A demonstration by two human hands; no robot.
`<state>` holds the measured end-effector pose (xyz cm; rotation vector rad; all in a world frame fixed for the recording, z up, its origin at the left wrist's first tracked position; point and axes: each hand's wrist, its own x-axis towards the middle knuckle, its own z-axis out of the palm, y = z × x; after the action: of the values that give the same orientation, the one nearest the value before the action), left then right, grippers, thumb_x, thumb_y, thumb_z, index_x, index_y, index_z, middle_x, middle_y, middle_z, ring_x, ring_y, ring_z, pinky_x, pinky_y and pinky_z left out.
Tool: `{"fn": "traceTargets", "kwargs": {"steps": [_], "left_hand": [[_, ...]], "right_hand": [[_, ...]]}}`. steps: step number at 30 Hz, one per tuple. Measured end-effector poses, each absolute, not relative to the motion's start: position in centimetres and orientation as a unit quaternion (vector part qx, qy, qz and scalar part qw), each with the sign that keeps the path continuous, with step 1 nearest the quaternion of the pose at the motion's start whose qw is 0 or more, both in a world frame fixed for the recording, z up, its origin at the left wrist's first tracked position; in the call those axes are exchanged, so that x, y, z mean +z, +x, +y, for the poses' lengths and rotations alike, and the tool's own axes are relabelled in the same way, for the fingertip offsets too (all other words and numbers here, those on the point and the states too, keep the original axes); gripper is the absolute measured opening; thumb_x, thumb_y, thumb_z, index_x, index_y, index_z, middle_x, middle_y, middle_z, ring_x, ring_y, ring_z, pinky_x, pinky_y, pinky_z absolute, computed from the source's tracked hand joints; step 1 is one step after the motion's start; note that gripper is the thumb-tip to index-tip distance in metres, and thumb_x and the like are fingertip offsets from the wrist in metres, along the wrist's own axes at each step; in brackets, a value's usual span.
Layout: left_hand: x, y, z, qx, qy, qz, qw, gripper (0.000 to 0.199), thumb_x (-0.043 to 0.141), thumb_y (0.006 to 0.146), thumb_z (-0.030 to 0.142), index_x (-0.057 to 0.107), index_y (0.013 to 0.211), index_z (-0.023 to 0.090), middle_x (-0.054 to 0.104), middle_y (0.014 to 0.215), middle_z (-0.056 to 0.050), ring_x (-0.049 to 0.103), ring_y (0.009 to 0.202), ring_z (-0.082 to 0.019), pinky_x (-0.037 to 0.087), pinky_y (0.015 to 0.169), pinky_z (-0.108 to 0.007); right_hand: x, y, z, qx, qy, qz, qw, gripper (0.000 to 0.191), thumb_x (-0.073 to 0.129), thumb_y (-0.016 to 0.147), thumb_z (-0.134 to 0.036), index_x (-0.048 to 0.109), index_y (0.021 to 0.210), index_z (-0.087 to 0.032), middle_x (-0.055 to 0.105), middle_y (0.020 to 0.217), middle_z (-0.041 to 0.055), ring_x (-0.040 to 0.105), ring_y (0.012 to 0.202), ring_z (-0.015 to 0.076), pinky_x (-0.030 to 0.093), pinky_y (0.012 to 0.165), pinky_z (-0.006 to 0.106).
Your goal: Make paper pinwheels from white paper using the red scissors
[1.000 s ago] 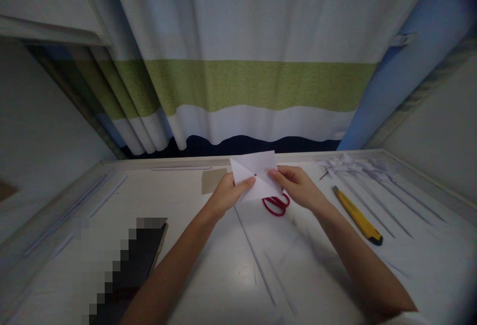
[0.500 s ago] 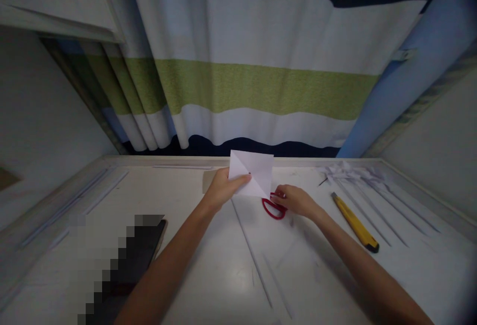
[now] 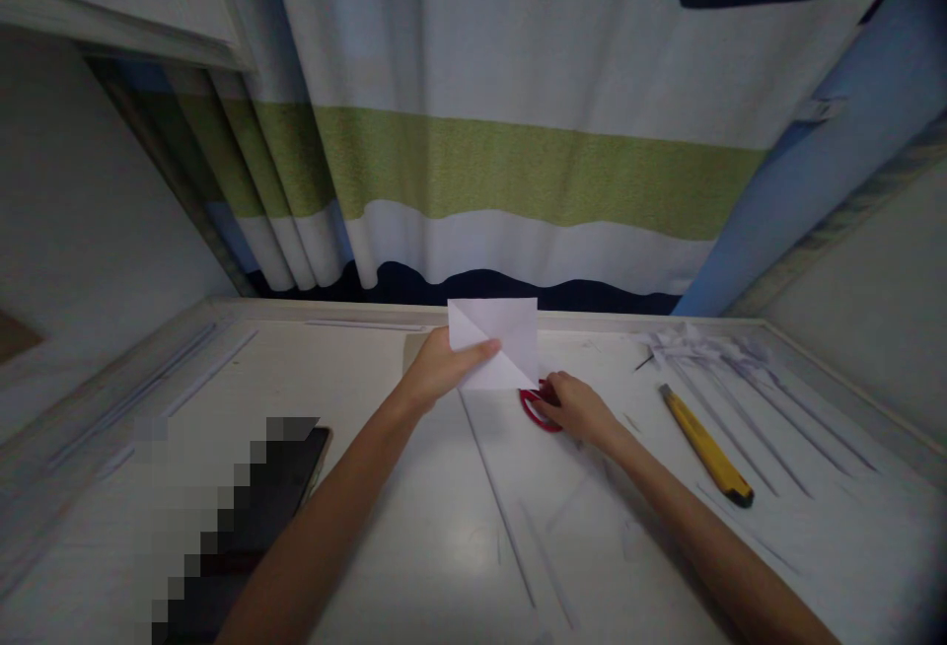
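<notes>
A white square of paper (image 3: 510, 334) with diagonal crease lines stands raised in my left hand (image 3: 451, 361), thumb across its front and fingers hidden behind. Close to the paper's lower right corner, my right hand (image 3: 575, 406) is closed on the red handles of a pair of scissors (image 3: 534, 412). The scissors' blades do not show; the paper seems to cover them. Below the paper, a thin white paper stick (image 3: 497, 497) lies on the white table (image 3: 414, 546).
To the right lies a yellow box cutter (image 3: 706, 446). Beyond it are several thin paper sticks joined to crumpled white paper (image 3: 692, 341). A dark phone-like device (image 3: 296, 472) lies at the left, partly pixelated. More sticks (image 3: 211, 374) lie far left. A striped curtain (image 3: 518, 172) hangs behind.
The small dark spot seen by my left thumb on the paper no longer shows. My right fingers have shifted a little on the scissors' handles. The view has moved slightly.
</notes>
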<state>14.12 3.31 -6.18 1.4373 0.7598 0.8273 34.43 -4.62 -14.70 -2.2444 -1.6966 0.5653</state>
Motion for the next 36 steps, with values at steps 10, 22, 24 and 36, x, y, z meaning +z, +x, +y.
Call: {"fn": "traceTargets", "kwargs": {"steps": [10,22,24,36], "left_hand": [[-4.2,11.9,3.3,0.390,0.645,0.329,0.569,0.031,0.066,0.065,0.031,0.063,0.091,0.015,0.067,0.092,-0.007,0.063,0.078,-0.020,0.050,0.065,-0.026],[-1.2,9.1,0.9,0.469,0.624,0.363,0.509,0.021,0.069,0.061,0.029,0.066,0.078,0.015,0.069,0.074,-0.005,0.064,0.063,-0.020,0.049,0.050,-0.022],[-1.0,8.8,0.8,0.480,0.623,0.366,0.498,0.020,0.069,0.061,0.028,0.066,0.077,0.016,0.069,0.072,-0.004,0.063,0.062,-0.019,0.049,0.048,-0.021],[-0.6,8.7,0.4,0.491,0.603,0.369,0.509,0.020,0.070,0.060,0.026,0.066,0.077,0.016,0.069,0.073,-0.004,0.064,0.063,-0.020,0.050,0.050,-0.023]], "right_hand": [[-10.8,33.5,-6.1,0.391,-0.624,-0.507,0.448,0.035,0.041,0.084,-0.043,0.054,0.092,-0.012,0.053,0.065,0.0003,0.049,0.049,0.0096,0.040,0.047,0.024],[-8.5,30.4,-10.4,0.552,-0.432,-0.506,0.503,0.053,0.059,0.056,-0.064,0.053,0.086,-0.020,0.044,0.067,0.0006,0.034,0.048,0.0102,0.029,0.042,0.024],[-8.3,30.4,-10.9,0.581,-0.427,-0.504,0.475,0.049,0.067,0.054,-0.056,0.053,0.086,-0.021,0.046,0.071,0.0012,0.037,0.052,0.0104,0.028,0.043,0.022],[-7.0,29.6,-12.2,0.583,-0.442,-0.538,0.418,0.037,0.059,0.068,-0.050,0.051,0.084,-0.017,0.042,0.062,-0.0027,0.029,0.046,0.0065,0.022,0.040,0.020]]}}
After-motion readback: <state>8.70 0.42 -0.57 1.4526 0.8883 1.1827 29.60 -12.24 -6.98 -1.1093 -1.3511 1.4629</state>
